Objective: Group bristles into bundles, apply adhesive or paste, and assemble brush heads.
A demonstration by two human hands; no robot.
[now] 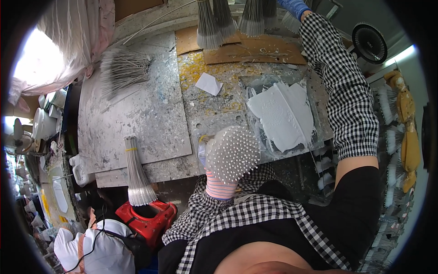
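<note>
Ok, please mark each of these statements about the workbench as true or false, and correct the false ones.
1. The left hand wears a dotted knit glove. True.
2. The right hand rests on the white paste. False: it is raised to the far edge of the bench, near the hanging wire bundles, in a blue glove.
3. A wire bundle tied with a yellow band lies on the grey board. True.
4. The white paste is spread to the left of the left hand. False: it is to the right of it.
5. A small black fan stands at the far right. True.
</note>
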